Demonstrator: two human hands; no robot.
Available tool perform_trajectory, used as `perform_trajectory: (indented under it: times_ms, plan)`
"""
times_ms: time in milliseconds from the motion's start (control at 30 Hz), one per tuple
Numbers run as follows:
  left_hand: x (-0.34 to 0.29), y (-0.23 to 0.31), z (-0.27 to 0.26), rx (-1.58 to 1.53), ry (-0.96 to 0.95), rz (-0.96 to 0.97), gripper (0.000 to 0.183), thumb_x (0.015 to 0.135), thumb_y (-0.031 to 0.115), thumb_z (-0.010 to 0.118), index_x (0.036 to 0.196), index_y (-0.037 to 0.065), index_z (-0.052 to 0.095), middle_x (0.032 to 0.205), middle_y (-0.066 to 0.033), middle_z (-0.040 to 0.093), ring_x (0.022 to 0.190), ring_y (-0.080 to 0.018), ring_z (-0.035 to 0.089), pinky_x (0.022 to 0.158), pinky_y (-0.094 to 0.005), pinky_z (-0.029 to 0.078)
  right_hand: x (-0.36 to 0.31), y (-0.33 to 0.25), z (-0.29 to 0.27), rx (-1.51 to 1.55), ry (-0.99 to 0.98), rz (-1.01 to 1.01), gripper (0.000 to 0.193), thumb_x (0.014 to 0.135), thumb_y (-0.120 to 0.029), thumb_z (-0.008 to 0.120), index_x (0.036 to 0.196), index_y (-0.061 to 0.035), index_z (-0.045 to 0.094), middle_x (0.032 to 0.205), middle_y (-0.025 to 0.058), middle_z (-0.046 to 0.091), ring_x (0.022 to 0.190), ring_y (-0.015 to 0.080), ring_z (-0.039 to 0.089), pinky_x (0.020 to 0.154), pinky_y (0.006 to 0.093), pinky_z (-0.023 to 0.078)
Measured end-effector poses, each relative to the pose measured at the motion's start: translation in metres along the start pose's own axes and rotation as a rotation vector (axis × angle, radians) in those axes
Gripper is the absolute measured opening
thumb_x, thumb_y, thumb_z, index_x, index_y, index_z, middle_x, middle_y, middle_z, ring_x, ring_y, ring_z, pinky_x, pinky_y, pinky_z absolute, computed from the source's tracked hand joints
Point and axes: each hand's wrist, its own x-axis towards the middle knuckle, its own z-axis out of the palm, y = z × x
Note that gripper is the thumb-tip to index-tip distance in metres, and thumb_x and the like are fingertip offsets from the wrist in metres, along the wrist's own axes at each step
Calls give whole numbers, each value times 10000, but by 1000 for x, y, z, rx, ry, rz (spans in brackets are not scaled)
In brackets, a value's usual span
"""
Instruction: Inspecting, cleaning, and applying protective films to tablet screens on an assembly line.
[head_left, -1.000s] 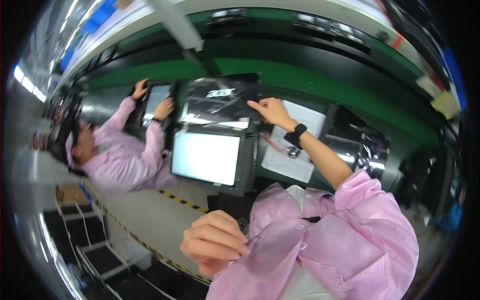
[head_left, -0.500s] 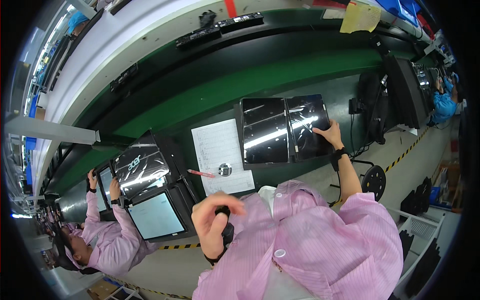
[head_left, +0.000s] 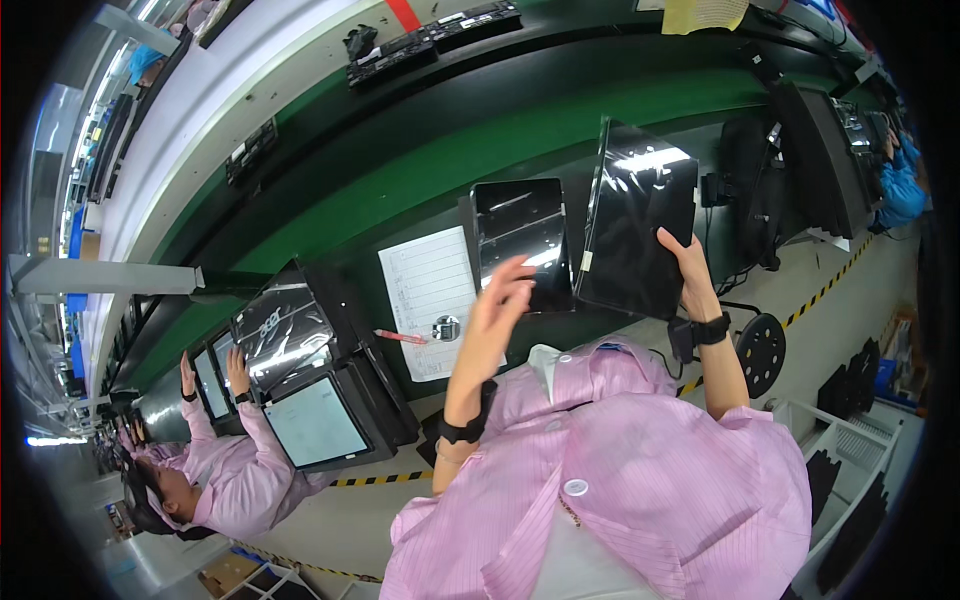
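A black tablet (head_left: 640,215) covered in glossy clear film is gripped along its right edge by my right hand (head_left: 690,270). It is raised at a tilt above the bench. A second film-covered black tablet (head_left: 530,215) lies flat to its left. My left hand (head_left: 500,305) hovers over the near left part of that lying tablet, fingers stretched out and slightly blurred. Whether its fingertips touch the film I cannot tell. A printed sheet (head_left: 425,275) lies left of the tablets, bearing a small round silvery object (head_left: 446,327) and a red pen (head_left: 400,336).
Left of me a co-worker (head_left: 240,470) in pink sits with both hands raised near tablets. Stacked there are a film-covered dark panel (head_left: 285,335) and a lit tablet (head_left: 318,423). A black bag-like bundle (head_left: 748,200) with cables and a dark monitor-like box (head_left: 815,170) stand at right.
My right hand has lifted the right-hand tablet off the bench and tilted it. My left hand has moved from in front of my chest forward to the other tablet, its fingers straightening.
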Motion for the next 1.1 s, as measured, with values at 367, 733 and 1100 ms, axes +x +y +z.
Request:
perform_trajectory:
  times_ms: [367,733,1100]
  plan:
    - [-59,68,-11,-84,-133,83,484,909,115,492,1346,-39,352,1339,-122,448,1226,-182,405,1033,-308,279,-78,-33,105,90,-212,-223,380,780,-120,697,1101,-10,527,1002,80,612,887,154,602,789,278,494]
    - [-42,116,-10,812,477,1062,478,792,388,547,1100,28,486,1183,-169,512,1186,-387,421,1033,-554,159,-123,-48,166,-942,-264,-1507,352,570,-29,724,917,-78,684,575,6,419,460,153,417,426,271,347]
    - [-46,104,-28,625,621,1017,380,770,357,597,946,36,494,955,-114,555,1031,-316,508,1015,-536,217,-113,-54,177,-1062,-340,-1620,277,606,-68,706,881,-81,674,568,14,380,460,152,412,428,283,332]
